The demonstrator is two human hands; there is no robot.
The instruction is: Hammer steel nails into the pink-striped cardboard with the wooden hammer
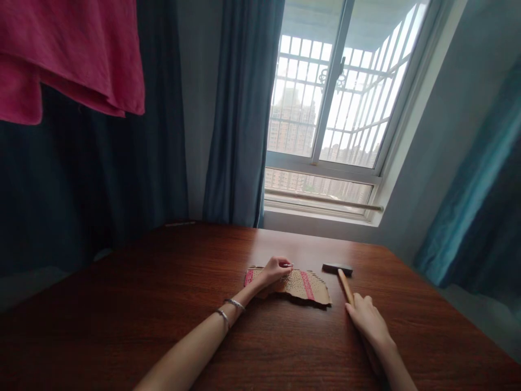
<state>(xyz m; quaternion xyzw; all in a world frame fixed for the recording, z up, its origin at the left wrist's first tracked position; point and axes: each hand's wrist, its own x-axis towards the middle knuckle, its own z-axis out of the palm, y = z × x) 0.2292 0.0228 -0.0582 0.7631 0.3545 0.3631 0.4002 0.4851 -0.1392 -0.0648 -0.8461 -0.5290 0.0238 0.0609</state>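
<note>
A torn piece of cardboard (pixel 319 288) with pink bands and many small dark dots lies on the wooden table. Over its far edge is my left hand (pixel 277 270), fingers pinched together. A small pale, thin thing shows at the fingertips, too small to name. Two silver bangles circle that wrist. To the right, my right hand (pixel 368 316) is closed around the wooden handle of a hammer (pixel 345 285). The hammer's dark head points away from me, low over or on the table, beyond the cardboard's right end.
The brown wooden table (pixel 171 304) reaches to the wall under a barred window (pixel 325 108). Blue curtains (pixel 240 119) hang behind it and at the right. A pink cloth (pixel 81 60) hangs at the upper left.
</note>
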